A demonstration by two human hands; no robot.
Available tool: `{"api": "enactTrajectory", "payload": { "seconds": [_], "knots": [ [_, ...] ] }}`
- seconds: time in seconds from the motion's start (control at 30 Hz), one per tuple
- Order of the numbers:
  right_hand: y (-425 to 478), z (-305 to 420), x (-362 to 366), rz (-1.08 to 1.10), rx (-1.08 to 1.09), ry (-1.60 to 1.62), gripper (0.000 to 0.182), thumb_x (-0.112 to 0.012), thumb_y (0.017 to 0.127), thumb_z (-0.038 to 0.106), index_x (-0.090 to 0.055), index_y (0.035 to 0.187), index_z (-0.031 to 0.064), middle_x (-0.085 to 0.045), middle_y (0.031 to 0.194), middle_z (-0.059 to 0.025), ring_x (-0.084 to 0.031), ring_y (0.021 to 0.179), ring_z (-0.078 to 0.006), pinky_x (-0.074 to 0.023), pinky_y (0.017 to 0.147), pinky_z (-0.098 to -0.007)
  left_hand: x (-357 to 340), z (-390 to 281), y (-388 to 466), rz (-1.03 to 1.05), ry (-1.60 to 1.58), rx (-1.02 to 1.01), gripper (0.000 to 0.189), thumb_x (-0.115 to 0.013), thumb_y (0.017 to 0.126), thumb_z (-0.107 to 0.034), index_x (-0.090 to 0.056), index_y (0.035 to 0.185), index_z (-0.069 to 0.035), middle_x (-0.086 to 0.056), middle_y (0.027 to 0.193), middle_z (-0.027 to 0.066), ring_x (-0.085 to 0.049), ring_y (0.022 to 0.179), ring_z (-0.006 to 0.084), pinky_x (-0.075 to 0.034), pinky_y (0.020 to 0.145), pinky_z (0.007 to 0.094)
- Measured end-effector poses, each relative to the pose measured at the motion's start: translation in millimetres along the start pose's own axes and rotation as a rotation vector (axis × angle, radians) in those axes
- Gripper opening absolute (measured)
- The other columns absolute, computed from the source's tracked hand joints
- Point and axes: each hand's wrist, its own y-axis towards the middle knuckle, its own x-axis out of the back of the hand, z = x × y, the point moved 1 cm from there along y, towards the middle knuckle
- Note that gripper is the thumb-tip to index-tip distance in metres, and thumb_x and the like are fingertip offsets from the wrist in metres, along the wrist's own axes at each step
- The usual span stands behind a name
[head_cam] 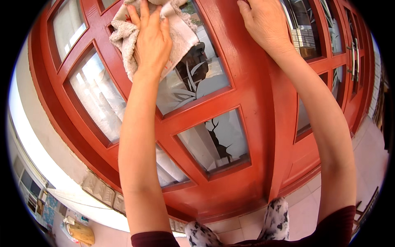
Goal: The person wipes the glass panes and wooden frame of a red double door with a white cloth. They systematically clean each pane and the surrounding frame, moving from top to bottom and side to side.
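My left hand (152, 46) presses a crumpled beige terry towel (182, 38) against the upper part of a red-painted door (256, 95), fingers spread over the cloth. Beneath and beside the towel is a glass pane (214, 80) with frosted leaf patterns and reflections. On the right, my right hand (267, 29) rests against the red woodwork near the door's side edge. Its thumb shows, but the other fingertips are cut off by the top of the picture. Whether it grips the edge cannot be seen.
A smaller patterned pane (230, 139) sits low in the door. More glazed red panels stand to both sides, with metal pull handles (355, 60) far right. Below are floor tiles (230, 227) and my patterned trouser legs (276, 219). A wooden stump (81, 233) stands lower left.
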Motion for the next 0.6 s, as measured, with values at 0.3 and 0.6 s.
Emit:
{"api": "enactTrajectory", "payload": {
  "seconds": [0.3, 0.6],
  "knots": [
    [-2, -3, 4, -0.016, 0.02, 0.008, 0.041, -0.054, 0.088, 0.007, -0.049, 0.129, 0.0016, -0.047, 0.136, -0.0245, -0.039, 0.132, -0.039, -0.0287, 0.112, -0.0452, 18, -38, -38, 0.211, -0.245, 0.176, 0.042, -0.046, 0.097, -0.026, -0.049, 0.135, -0.008, -0.043, 0.143, 0.0183, -0.062, 0.106, 0.0348, -0.051, 0.089, 0.0407],
    [0, -3, 3, 0.029, -0.017, -0.006, 0.041, -0.053, 0.089, 0.007, -0.048, 0.129, 0.0017, -0.045, 0.138, -0.0247, -0.038, 0.133, -0.0387, -0.0271, 0.113, -0.0449, 74, -92, -119, 0.566, -0.461, 0.155, 0.036, -0.051, 0.094, -0.023, -0.058, 0.121, -0.001, -0.057, 0.126, 0.0251, -0.058, 0.113, 0.0399, -0.046, 0.094, 0.0431]
  ]
}}
